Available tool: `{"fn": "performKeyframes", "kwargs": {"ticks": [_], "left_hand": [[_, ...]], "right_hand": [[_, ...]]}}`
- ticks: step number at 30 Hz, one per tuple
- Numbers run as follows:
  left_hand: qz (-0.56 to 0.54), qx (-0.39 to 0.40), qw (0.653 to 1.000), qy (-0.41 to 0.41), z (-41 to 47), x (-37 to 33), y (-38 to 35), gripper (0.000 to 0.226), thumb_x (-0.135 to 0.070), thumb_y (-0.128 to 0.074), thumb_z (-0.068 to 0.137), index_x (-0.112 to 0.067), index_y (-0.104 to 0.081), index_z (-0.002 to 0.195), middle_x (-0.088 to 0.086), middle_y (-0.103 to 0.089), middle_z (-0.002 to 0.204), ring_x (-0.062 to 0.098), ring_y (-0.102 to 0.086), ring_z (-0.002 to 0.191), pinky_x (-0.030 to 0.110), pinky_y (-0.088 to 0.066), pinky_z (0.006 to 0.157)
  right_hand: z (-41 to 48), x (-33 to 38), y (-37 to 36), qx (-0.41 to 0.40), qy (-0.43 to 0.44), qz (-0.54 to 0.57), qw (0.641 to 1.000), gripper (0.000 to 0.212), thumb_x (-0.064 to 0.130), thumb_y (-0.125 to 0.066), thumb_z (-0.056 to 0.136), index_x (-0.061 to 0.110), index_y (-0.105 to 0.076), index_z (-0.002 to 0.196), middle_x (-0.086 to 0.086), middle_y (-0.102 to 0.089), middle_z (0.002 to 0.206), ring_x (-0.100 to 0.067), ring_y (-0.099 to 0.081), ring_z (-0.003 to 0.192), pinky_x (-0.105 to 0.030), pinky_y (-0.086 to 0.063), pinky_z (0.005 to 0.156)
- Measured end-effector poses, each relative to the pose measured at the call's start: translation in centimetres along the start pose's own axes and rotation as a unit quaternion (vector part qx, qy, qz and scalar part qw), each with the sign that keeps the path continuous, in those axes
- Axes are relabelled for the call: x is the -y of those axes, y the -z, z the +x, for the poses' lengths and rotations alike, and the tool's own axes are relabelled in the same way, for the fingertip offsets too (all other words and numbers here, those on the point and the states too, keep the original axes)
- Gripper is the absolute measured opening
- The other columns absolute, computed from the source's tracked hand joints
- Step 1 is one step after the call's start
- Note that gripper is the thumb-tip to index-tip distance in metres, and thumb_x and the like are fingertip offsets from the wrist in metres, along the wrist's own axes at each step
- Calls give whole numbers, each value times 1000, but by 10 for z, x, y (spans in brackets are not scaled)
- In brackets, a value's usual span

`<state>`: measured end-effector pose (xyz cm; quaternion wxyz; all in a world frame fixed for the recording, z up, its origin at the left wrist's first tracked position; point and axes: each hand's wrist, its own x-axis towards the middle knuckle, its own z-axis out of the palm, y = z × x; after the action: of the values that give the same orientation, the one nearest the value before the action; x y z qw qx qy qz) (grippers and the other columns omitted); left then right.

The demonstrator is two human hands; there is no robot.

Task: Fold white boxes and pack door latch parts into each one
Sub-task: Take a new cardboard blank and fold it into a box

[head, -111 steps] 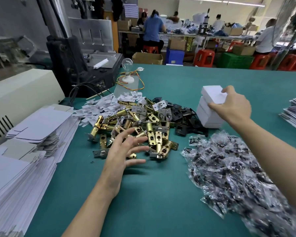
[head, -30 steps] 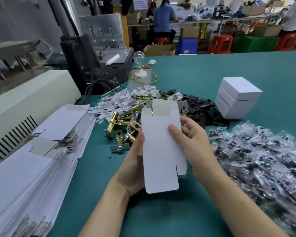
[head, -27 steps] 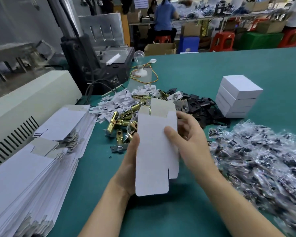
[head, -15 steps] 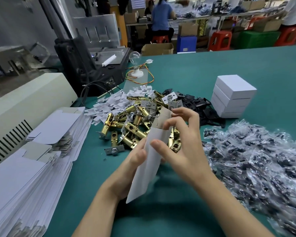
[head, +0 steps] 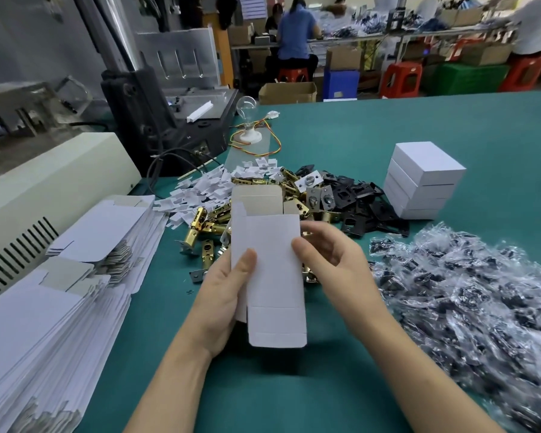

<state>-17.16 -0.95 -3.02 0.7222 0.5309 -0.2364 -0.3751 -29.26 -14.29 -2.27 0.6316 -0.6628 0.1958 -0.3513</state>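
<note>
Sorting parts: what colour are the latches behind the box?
The latches are gold; head view.

Beyond the fingers [head: 322, 235], a pile of brass latch bolts [head: 213, 221] and black strike plates [head: 364, 201] blocks forward passage. Left of them stands a stack of flat box blanks [head: 60, 292]; right of them lie heaped clear bags of dark parts [head: 469, 295]. Bare green table [head: 294, 398] lies open nearer than the fingers.

Teal table [head: 419, 126]; red stools [head: 402, 78]; far workbench [head: 372, 37], apparently cluttered.

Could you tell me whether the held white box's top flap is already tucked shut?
No, the top flap stands open above the white box, its grey inner side showing.
</note>
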Motion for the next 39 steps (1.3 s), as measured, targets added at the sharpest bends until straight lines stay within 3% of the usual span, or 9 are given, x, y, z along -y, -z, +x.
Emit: {"fn": "performKeyframes", "kwargs": {"ticks": [5,11,17,25,29,31,33,36,39], "left_hand": [[18,-13,1000,-19,0,3,-3,31,-39,-73,91,-22,-77,117,12,-78,120,27,-77,106,33,-63,79],[6,-1,999,-43,2,8,-9,36,-43,-78,80,-33,-80,115,7,-77,123,22,-76,111,30,-62,84],[64,-35,996,-50,4,9,-5,30,-52,-72,85,-33,-81,105,4,-80,112,21,-78,103,29,-63,78],[97,-55,989,-102,5,14,-2,24,-46,-69,91,-28,-80,103,6,-81,103,16,-78,91,28,-64,73],[90,-66,988,-104,6,14,-1,21,-42,-67,94,-34,-77,110,2,-82,106,17,-79,96,28,-64,75],[86,-85,986,-112,7,14,-2,30,-43,-69,95,-36,-67,124,1,-81,108,17,-78,98,28,-63,75],[79,-102,982,-134,8,13,-2,46,-47,-74,95,-41,-55,136,-2,-79,118,14,-76,106,24,-61,78],[92,-92,977,-167,7,12,-2,59,-53,-73,87,-50,-53,143,-5,-73,131,15,-69,121,31,-59,92],[99,-69,977,-175,6,12,-3,55,-41,-73,91,-51,-57,143,-4,-74,128,14,-71,116,26,-59,86]], "right_hand": [[-5,-2,-3,27,6,-3,1000,17,32,-68,94,21,-78,102,1,-79,102,-24,-74,97,-38,-61,84],[-6,-2,-3,-34,15,-51,998,21,22,-65,101,6,-74,92,-23,-72,90,-47,-66,88,-65,-54,76],[-7,-2,-3,-65,-1,-70,995,17,22,-66,100,12,-76,90,-9,-76,83,-18,-66,74,-55,-57,73],[-6,-1,-1,-42,17,-63,997,10,22,-66,100,22,-76,99,-10,-77,85,-33,-73,83,-62,-58,78],[-6,1,-1,-14,38,-12,999,29,29,-65,100,51,-66,118,1,-80,90,-13,-76,88,-30,-61,70],[-6,2,-1,-6,37,9,999,33,27,-62,103,55,-63,121,3,-80,96,-10,-75,91,-21,-58,71],[-6,1,-1,-5,38,7,999,33,28,-61,103,52,-63,125,0,-80,98,-15,-75,93,-25,-59,71],[-6,-1,-1,5,37,-6,999,36,38,-62,98,51,-60,131,-5,-78,96,-30,-72,95,-48,-62,78],[-7,-2,-2,19,45,-28,998,38,43,-64,95,53,-59,131,-3,-73,94,-31,-69,93,-54,-60,82]]}}
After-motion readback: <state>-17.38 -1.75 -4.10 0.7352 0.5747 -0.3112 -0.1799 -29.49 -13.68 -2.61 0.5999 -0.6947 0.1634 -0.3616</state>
